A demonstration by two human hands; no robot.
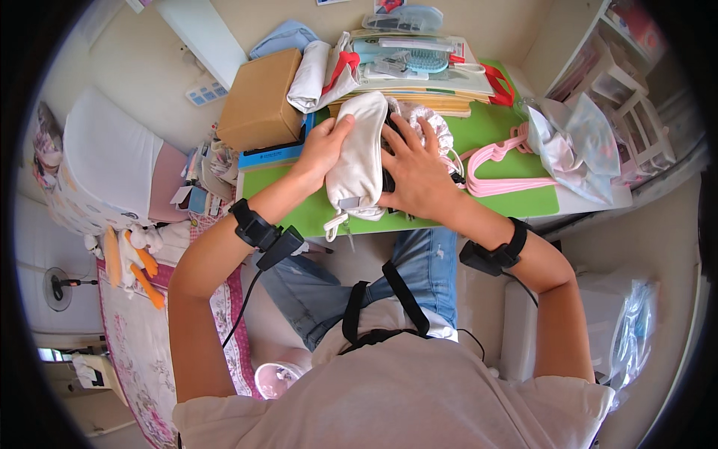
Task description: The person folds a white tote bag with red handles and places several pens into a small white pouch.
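A white cloth pouch (359, 149) with a small loop at its lower end stands tilted over the green desk mat. My left hand (328, 143) grips its left edge, thumb on the front face. On the pouch's other side, my right hand (412, 163) has its fingers spread over a dark item, mostly hidden beneath the palm. Whether those fingers hold it, I cannot tell. Just behind my right hand is a bunched, patterned fabric bag (435, 120) with a pale cord. Pink plastic hangers (493, 168) lie to the right on the green mat (519, 205).
A cardboard box (261, 98) stands at the back left, beside a rolled white cloth (311, 76). Behind my hands, a teal hairbrush (427, 60) rests on stacked papers and envelopes (460, 104). A translucent plastic bag (583, 146) sits at the desk's right end.
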